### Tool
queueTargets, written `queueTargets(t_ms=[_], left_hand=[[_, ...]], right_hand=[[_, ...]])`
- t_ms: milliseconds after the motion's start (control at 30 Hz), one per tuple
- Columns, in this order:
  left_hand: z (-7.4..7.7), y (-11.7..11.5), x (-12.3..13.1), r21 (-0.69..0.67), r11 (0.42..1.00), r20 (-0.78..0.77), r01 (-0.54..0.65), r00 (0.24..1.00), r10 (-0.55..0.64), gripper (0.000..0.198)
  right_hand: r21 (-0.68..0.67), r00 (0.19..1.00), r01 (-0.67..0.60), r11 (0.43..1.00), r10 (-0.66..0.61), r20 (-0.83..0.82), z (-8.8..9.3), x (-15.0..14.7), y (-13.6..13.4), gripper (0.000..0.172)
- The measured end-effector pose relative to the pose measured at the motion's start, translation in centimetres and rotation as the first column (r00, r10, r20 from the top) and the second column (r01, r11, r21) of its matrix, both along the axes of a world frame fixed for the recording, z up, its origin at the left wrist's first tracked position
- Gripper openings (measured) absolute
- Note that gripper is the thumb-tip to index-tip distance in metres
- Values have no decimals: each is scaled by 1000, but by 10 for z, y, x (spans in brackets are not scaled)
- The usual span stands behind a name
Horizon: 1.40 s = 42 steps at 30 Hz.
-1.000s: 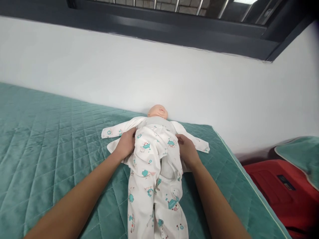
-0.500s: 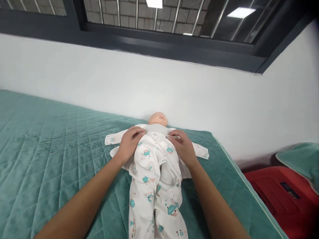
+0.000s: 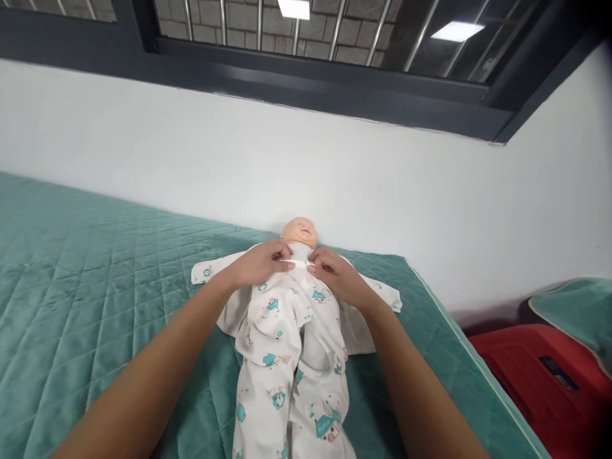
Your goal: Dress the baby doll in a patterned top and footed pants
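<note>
Both hands have slid inward since the last frame: they were out at the sides of the printed baby pants (image 3: 280,357), and now they're close together at the middle of the waistband (image 3: 301,263), which sits higher on the baby doll (image 3: 299,233). The doll's head has tipped a bit too.

The left hand (image 3: 261,262) has its grip pinched on the waistband, thumb on the near side, and the right hand (image 3: 340,277) has the same sort of grip just beside it. A short bit of waistband shows between the two, and the exact finger contact is hard to make out. The pants lie over the doll's body and run from both grips back toward the wearer, with the leg ends cut off by the frame. Doll's head is just past the grips, near the white wall (image 3: 306,166).

Under all that is a white long-sleeved top (image 3: 356,331), a sleeve sticking out on either side of the grips, partly hidden by hands and forearms. Everything's on a green quilted cover (image 3: 119,306).

Only label I can spot is a dark sticker (image 3: 559,373) on the red plastic piece (image 3: 521,363), well off to the right grip's right. Too small to read, sorry.
</note>
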<state>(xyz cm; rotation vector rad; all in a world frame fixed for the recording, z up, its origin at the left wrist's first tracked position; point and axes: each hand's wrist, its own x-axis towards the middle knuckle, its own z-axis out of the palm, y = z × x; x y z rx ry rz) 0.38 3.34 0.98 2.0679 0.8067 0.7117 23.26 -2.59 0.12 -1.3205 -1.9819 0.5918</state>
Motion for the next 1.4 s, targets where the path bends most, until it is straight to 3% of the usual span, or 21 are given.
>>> queueTargets(t_ms=[167, 333, 467, 600, 733, 867, 1000, 1100, 1167, 1267, 1400], left_hand=[[3, 25, 13, -89, 983, -58, -158, 986, 154, 23], [-15, 27, 23, -11, 947, -14, -320, 947, 320, 14], [-31, 21, 26, 61, 922, 120, -382, 920, 374, 3], [-43, 22, 19, 160, 901, 165, -404, 911, 379, 17], [-55, 8, 3, 209, 874, 218, -438, 892, 395, 15], [-64, -48, -24, 229, 805, 304, -547, 826, 475, 17], [-66, -147, -52, 186, 771, 252, -609, 788, 561, 18], [-61, -225, -67, 141, 838, 165, -527, 847, 505, 16], [-60, -266, -72, 69, 902, 88, -426, 903, 420, 16], [-66, -300, -76, 17, 924, 34, -382, 924, 381, 25], [-79, -308, -74, 22, 927, 39, -375, 926, 374, 35]], right_hand=[[-38, 973, 227, 973, -226, 38, -4, -5, 26, 37], [-43, 932, 347, 937, -349, -92, -17, -9, 39, 37], [-46, 896, 357, 933, -356, -265, -28, -9, 33, 27], [24, 872, 377, 926, -346, -347, -38, -7, 21, 18], [40, 849, 396, 917, -349, -396, -46, -5, -1, 18], [9, 791, 491, 871, -441, -424, -53, -14, -47, 25], [83, 812, 497, 864, -429, -396, -54, -37, -119, 30], [130, 896, 393, 910, -347, -276, -45, -60, -181, 36], [83, 958, 272, 959, -262, -118, -35, -76, -218, 43], [2, 982, 160, 987, -160, 102, -21, -97, -257, 40], [61, 933, 175, 983, -185, 309, -19, -120, -272, 36]])
